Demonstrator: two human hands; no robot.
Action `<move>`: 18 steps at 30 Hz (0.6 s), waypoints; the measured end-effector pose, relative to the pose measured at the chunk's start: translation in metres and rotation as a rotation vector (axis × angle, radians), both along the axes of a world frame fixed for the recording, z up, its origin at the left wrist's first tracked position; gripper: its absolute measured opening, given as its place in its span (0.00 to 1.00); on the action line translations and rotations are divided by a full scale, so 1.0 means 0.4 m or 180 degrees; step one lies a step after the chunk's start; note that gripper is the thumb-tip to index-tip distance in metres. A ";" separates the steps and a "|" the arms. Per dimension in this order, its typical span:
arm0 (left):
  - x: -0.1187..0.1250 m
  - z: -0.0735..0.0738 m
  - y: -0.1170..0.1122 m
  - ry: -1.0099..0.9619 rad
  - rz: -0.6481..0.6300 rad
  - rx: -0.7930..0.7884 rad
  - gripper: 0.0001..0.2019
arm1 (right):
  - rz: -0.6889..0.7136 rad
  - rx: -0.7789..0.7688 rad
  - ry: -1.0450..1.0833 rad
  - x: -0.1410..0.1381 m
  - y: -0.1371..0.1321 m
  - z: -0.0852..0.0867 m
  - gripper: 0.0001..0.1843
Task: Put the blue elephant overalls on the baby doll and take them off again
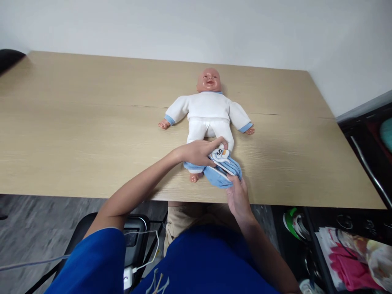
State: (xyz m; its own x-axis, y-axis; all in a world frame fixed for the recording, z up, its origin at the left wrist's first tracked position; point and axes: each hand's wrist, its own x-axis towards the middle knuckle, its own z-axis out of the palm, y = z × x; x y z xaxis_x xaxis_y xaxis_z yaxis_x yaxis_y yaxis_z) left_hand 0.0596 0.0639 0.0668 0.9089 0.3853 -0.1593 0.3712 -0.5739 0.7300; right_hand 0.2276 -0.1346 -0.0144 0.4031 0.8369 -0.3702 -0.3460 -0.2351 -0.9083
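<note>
A baby doll in a white top and trousers with blue cuffs lies on its back, head towards the wall. Over its lower legs I hold a soft light-blue cloth item with white edging and a bird-like face with an orange beak; its exact kind is unclear. My left hand grips the upper edge by the face, thumb and fingers closed on it. Around the lower right edge, my right hand is closed too. One bare doll foot shows; the other is hidden behind the cloth.
The wooden table meets a pale wall. Below its right side are black shelves with a pink cloth and a green-rimmed roll. A black chair or case with a white cable stands below left.
</note>
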 end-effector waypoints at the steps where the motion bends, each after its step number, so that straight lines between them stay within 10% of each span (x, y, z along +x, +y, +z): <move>1: -0.002 -0.006 0.000 -0.0136 -0.0018 -0.0135 0.33 | 0.0005 0.0017 0.0034 0.005 0.004 -0.001 0.26; 8: -0.016 -0.023 0.015 -0.0943 -0.0207 -0.1081 0.34 | 0.0237 -0.0020 -0.0199 0.022 0.006 -0.011 0.28; 18: -0.024 -0.028 -0.003 -0.0926 -0.0045 -0.0803 0.35 | 0.0477 -0.0133 -0.0489 0.066 0.022 -0.014 0.25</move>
State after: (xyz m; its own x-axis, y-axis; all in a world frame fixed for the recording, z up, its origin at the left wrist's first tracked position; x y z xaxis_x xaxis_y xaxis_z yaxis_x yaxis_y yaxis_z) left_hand 0.0501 0.0627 0.0556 0.9351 0.3540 0.0180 0.1209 -0.3665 0.9225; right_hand 0.2540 -0.1259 -0.0199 0.3296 0.8769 -0.3498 -0.1625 -0.3122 -0.9360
